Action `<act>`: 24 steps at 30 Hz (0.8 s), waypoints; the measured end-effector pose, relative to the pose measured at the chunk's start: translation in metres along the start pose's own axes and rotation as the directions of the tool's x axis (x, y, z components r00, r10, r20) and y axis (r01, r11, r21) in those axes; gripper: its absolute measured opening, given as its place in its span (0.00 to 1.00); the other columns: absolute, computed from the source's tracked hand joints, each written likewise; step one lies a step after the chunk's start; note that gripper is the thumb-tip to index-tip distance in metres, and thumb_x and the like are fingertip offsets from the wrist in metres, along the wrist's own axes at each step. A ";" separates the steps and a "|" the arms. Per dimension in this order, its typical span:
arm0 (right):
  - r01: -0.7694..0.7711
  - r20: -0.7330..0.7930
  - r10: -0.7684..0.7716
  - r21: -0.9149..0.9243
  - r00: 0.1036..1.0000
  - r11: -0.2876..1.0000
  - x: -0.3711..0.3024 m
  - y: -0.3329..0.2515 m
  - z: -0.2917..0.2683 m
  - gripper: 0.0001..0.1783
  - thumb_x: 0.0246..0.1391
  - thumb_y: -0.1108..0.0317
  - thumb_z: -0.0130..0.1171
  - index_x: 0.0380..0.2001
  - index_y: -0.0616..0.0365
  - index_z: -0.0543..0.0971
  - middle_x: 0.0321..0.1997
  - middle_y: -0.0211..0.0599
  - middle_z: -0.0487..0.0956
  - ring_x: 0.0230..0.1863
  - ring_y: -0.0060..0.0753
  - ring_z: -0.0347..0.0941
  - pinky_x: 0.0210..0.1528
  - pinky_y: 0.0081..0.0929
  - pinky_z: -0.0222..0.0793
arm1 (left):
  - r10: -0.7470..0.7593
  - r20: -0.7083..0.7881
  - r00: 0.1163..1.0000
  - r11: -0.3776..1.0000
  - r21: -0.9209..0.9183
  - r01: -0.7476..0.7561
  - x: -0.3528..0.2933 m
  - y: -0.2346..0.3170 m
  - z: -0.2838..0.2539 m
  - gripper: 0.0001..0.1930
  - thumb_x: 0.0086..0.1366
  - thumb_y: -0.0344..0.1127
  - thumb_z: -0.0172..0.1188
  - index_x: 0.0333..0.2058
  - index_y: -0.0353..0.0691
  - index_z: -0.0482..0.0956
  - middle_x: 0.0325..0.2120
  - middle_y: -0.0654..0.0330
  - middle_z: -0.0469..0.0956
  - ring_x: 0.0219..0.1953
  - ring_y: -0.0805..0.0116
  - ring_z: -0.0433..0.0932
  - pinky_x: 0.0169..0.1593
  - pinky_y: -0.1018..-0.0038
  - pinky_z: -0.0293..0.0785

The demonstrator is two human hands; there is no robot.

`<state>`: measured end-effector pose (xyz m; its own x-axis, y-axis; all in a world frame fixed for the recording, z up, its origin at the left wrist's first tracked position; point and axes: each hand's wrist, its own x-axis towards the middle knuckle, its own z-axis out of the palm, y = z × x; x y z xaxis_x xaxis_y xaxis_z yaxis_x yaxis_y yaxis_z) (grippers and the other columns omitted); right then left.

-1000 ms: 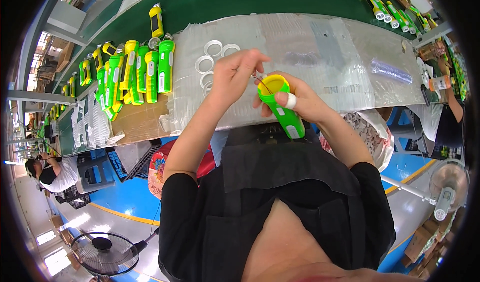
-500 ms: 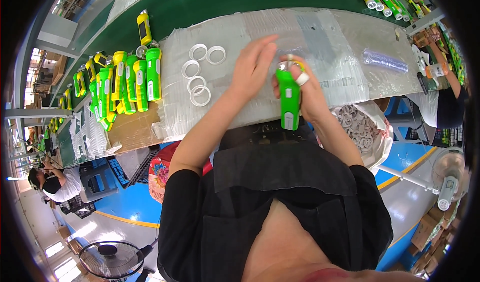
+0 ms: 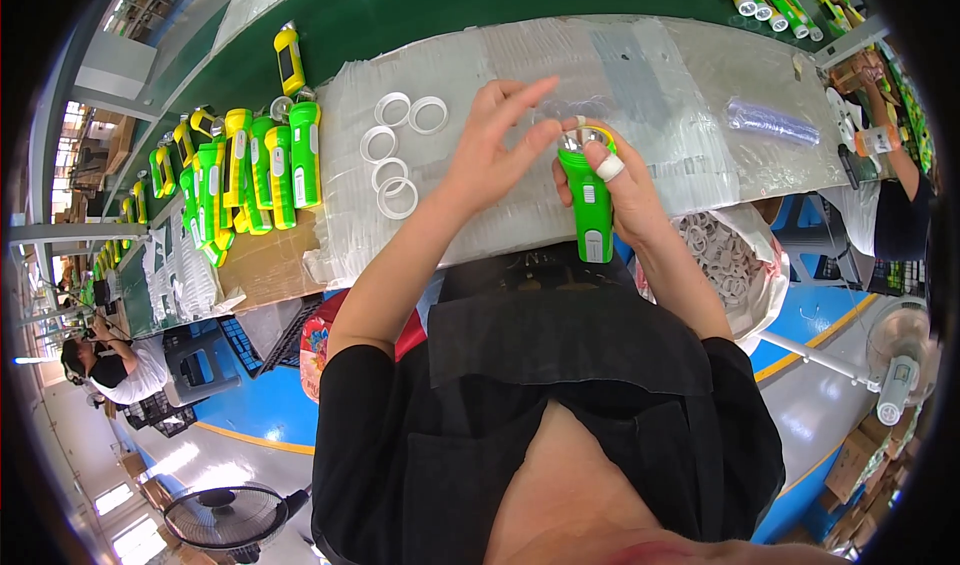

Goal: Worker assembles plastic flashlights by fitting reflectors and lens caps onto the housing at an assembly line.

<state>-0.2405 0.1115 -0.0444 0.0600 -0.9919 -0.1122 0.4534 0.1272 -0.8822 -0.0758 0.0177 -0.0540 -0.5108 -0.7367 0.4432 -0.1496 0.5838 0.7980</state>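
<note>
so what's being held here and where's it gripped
The right hand grips a green flashlight around the upper part of its body, head up. The left hand touches its head with the fingertips only, fingers spread.

You wear a black short-sleeved top, its sleeves ending above the elbows, so both forearms are bare. A black apron or bib panel lies across your front, its upper edge straight across your chest. Your left hand [image 3: 495,160] is bare, without glove or ring. Your right hand [image 3: 625,190] has a white band of tape wrapped round one finger.
</note>
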 end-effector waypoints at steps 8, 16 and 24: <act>-0.025 0.229 0.049 -0.106 0.972 0.994 0.016 0.004 0.032 0.23 0.61 0.55 0.54 0.52 0.59 0.68 0.36 0.36 0.74 0.31 0.27 0.73 0.32 0.24 0.70 | 0.107 -0.010 0.994 0.985 -0.132 -0.107 -0.036 0.025 -0.020 0.18 0.68 0.37 0.45 0.51 0.38 0.76 0.46 0.53 0.71 0.48 0.55 0.67 0.53 0.64 0.63; -0.148 0.286 0.153 -0.038 0.946 0.988 0.029 0.018 0.057 0.20 0.63 0.56 0.51 0.52 0.57 0.67 0.36 0.36 0.73 0.31 0.28 0.73 0.32 0.25 0.70 | 0.222 -0.060 0.973 0.975 0.022 -0.222 -0.042 0.003 -0.037 0.19 0.68 0.36 0.41 0.49 0.35 0.77 0.47 0.51 0.70 0.49 0.56 0.67 0.53 0.66 0.64; 0.374 0.238 -0.344 -0.089 0.908 0.923 0.084 0.005 0.056 0.28 0.59 0.47 0.53 0.52 0.57 0.67 0.29 0.40 0.74 0.27 0.27 0.71 0.30 0.25 0.67 | 0.059 -0.004 0.998 0.714 0.700 -0.039 -0.012 -0.039 -0.088 0.27 0.61 0.45 0.60 0.57 0.44 0.70 0.51 0.54 0.73 0.53 0.57 0.69 0.52 0.62 0.64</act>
<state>-0.1830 0.0287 -0.0330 0.1101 -0.9441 0.3109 0.3620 -0.2532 -0.8971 0.0103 -0.0267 -0.0548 -0.5151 -0.7026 0.4910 -0.6790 0.6841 0.2665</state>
